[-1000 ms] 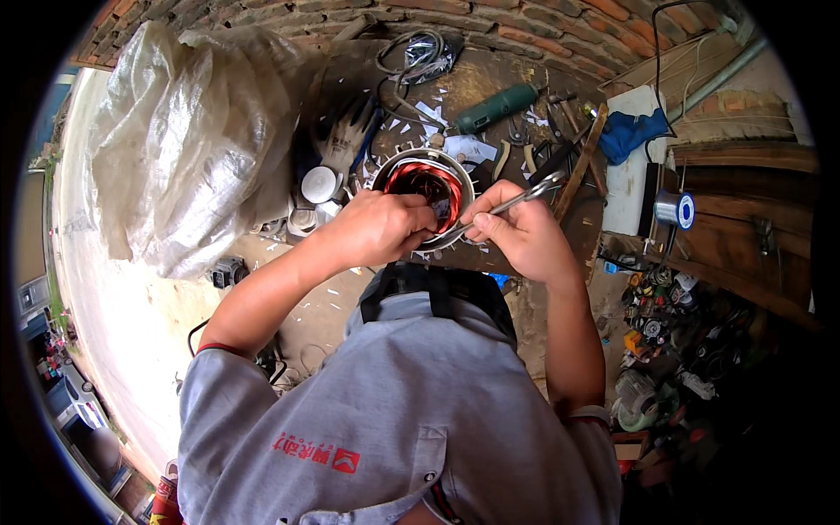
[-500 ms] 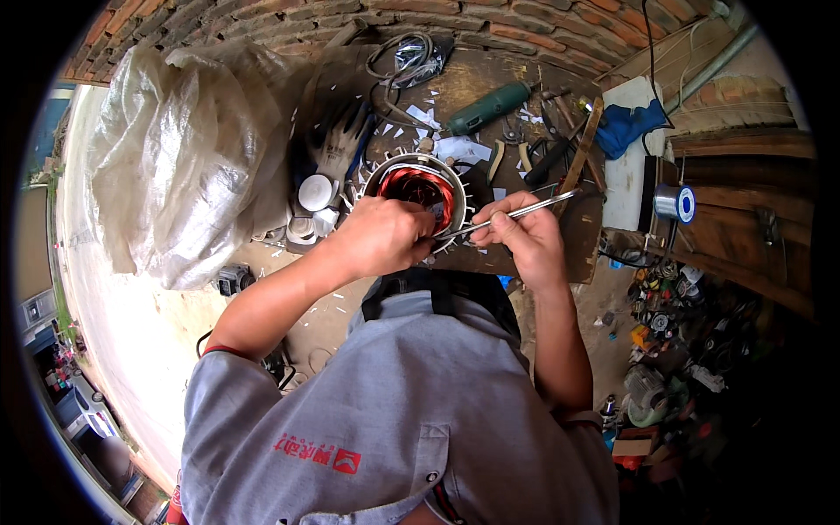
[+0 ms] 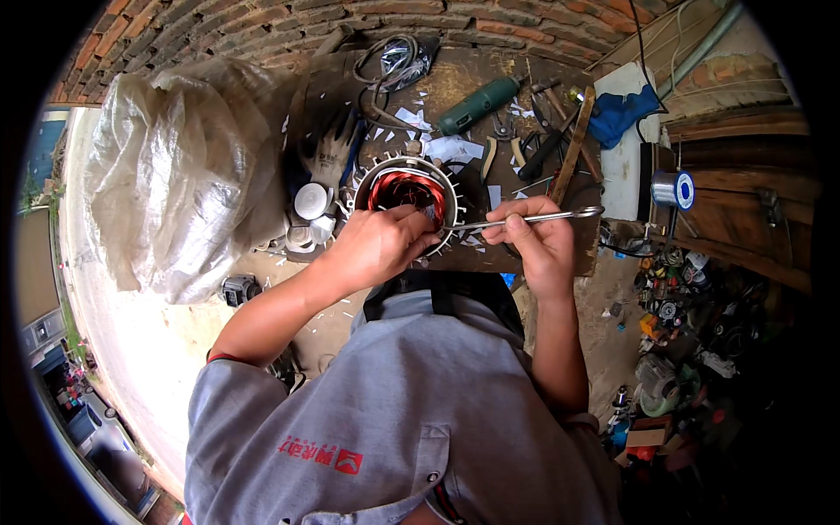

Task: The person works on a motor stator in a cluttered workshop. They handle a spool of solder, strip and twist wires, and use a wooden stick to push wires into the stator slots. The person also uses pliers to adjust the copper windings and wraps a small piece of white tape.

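Observation:
A round metal motor housing (image 3: pixel 454 203), finned around the outside, stands near the front of the bench with red copper windings (image 3: pixel 381 186) inside. My left hand (image 3: pixel 385 242) reaches over its near rim. Those fingers are closed and bent down at the windings; what they pinch is hidden. To the right, my right hand (image 3: pixel 540 241) grips a slim metal tool with a looped handle end (image 3: pixel 554 216) between thumb and fingers. The tool lies nearly level, its loop pointing right and its thin tip at the housing's right rim, close to my left fingertips.
Behind the housing lie a green cylindrical tool (image 3: pixel 479 106), paper scraps (image 3: pixel 454 150), pliers (image 3: pixel 503 127) and a wooden strip (image 3: pixel 574 144). Work gloves (image 3: pixel 333 150) and a white round container (image 3: pixel 311 200) sit left, beside plastic sheeting (image 3: pixel 179 179). A solder wire spool (image 3: pixel 673 191) stands right.
The metal tool has swung from a slant to nearly level, and its looped end now shows. My right hand has turned with it. My left hand stays at the near rim.

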{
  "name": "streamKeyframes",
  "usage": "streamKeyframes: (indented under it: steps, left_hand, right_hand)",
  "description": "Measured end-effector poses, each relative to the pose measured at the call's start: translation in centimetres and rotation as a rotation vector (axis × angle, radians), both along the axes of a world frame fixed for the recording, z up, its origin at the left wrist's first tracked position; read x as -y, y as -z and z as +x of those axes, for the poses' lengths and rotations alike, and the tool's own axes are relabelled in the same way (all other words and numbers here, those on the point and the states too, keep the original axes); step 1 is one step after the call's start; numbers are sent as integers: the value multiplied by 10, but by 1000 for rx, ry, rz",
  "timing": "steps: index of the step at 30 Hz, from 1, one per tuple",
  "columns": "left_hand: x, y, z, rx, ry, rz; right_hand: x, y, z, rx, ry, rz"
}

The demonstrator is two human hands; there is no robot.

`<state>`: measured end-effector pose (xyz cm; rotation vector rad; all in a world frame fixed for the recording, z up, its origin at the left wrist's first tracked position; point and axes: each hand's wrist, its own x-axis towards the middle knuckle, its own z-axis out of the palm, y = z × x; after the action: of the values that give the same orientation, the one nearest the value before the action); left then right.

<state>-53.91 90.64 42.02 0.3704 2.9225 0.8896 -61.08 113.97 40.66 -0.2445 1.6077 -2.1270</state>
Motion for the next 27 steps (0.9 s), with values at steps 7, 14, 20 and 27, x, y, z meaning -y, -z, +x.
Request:
streamKeyframes:
  steps: [7,14,20,27]
  left_hand:
    - [26,-22,33,1,-3,31]
    - [0,-2,46,-119,-73,-40]
    - [-4,1,49,-96,-130,7]
    - [-5,-4,48,3,-135,10]
  right_hand:
    - [-10,-8,5,-52,8,-4]
    - [6,-10,10,-82,-125,13]
    - [17,-14,8,-66,-176,91]
    - [24,-20,4,-118,-204,129]
